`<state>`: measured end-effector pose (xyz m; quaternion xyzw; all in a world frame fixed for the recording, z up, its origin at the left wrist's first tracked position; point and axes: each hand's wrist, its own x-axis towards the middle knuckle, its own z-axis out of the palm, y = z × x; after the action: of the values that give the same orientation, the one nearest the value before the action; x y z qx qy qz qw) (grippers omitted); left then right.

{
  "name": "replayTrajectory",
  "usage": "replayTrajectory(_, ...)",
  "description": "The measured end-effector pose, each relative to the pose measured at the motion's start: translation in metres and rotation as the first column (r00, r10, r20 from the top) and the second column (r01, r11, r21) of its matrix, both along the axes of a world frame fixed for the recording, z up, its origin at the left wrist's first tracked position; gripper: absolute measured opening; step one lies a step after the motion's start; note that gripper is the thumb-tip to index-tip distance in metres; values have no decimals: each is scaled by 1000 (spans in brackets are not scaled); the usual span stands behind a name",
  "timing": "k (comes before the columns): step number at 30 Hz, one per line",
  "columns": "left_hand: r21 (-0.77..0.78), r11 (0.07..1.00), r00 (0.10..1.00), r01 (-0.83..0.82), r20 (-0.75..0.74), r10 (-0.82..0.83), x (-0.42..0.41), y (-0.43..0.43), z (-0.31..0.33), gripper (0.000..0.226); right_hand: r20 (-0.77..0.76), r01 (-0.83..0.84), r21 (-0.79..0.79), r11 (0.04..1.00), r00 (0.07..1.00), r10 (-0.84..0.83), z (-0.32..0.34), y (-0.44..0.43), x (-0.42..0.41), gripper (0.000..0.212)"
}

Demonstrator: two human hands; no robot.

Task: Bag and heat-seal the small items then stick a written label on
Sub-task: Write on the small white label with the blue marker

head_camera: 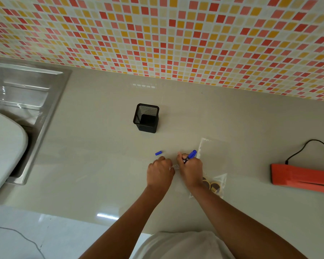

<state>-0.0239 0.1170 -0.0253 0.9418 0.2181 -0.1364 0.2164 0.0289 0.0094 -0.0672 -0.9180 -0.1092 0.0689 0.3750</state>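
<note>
Label [176,166], thin and floppy, wants holding at its left end, where your left hand [160,171] pinches it to the desk [101,165], while your right hand [191,170] has its grip clamped on the marker [191,155].

We count two grips, the left grip [160,171] and the right grip [191,170]. One blue marker [191,155] sits in the right grip. One white label [175,166] lies between the two grips, with the left grip holding its end. One blue cap [158,153] lies just beyond the left grip. One black mesh pen holder [146,118] stands farther beyond both grips. One clear bag [204,146] lies under and beyond the right grip. In it we count two round discs [212,186] plainly and perhaps a third, as the wrist hides the rest. One orange heat sealer [299,176] with one black cord [307,144] lies well right of the right grip.
</note>
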Motion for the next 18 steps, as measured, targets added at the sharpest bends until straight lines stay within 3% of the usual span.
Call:
replayTrajectory(5,-1,1000,1000,3,-19,-3,0,0,2,13,-91,17,92,996,996,-8,0,2,-2,57)
replayTrajectory(7,0,1000,1000,1,-22,-1,0,0,2,14,-116,4,114,993,993,10,0,4,-4,50)
replayTrajectory(18,-13,1000,1000,-5,-25,5,2,0,2,19,-88,-75,46,996,993,79,-8,4,-4,51)
